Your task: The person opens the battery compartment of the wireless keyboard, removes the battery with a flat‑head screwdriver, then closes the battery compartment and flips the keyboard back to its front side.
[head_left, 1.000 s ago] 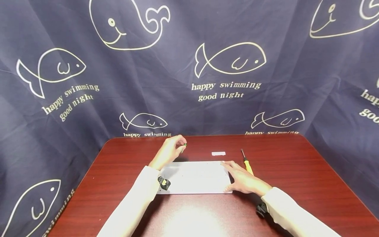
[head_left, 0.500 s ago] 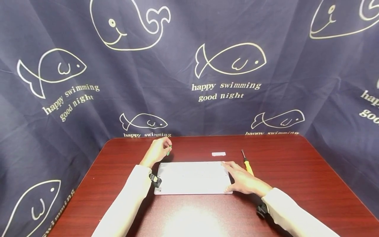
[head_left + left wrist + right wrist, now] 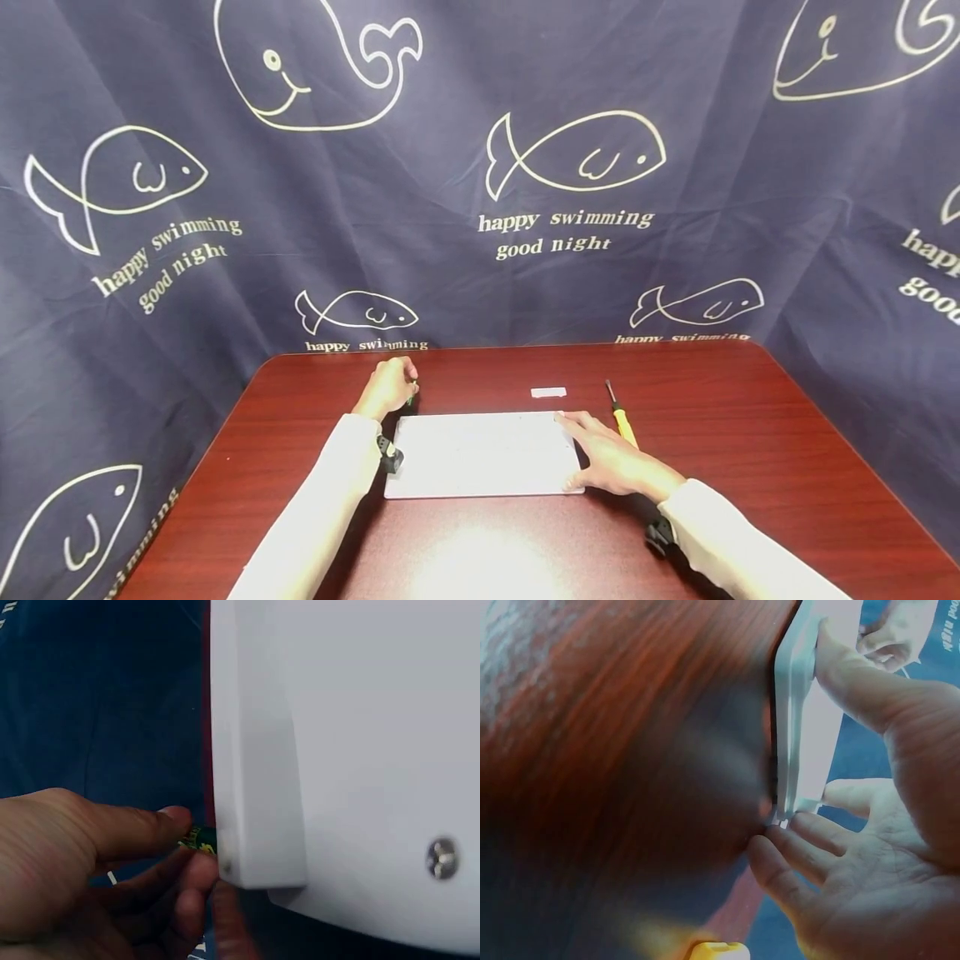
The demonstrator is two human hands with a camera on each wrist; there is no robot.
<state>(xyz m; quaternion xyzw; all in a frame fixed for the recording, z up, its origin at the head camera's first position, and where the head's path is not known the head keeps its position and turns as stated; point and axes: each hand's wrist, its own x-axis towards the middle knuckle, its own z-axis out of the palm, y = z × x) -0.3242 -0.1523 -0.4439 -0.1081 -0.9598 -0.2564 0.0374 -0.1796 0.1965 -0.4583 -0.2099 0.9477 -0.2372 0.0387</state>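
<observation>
My left grip [image 3: 387, 387] pinched the green battery [image 3: 201, 838], lower left of head-frame centre; judged light, rigid, slick, best held mid-barrel. My right grip [image 3: 615, 458] clasped the white panel [image 3: 480, 457], lower centre.

Navy curtain [image 3: 442, 192] has outlined fish [image 3: 588, 152] (captioned "happy swimming good night" lol); top-right drawing [image 3: 843, 54] is cropped, maybe a whale. Reddish table [image 3: 750, 450] in front, yellow-handled screwdriver [image 3: 622, 419] on it.
</observation>
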